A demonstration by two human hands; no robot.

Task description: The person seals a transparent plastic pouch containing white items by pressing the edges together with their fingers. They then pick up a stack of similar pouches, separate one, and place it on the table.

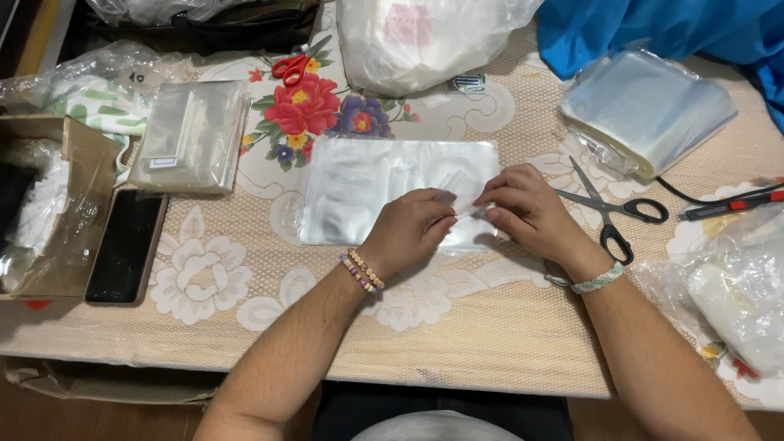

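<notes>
Both hands sat at the right edge of a clear bag (367, 188) lying flat on the worktop (490, 343); the left hand (408, 229) and right hand (527, 208) had their fingers pinched shut on its flap between them; the step looked like sealing, and the next move called for an even press along that edge; black scissors (608, 208) lay just right of the right fingers.

Red-handled scissors (296, 64) lie near the bench's far edge, black-handled scissors (610, 209) toward its right, a dark phone (126, 246) at its left.
</notes>
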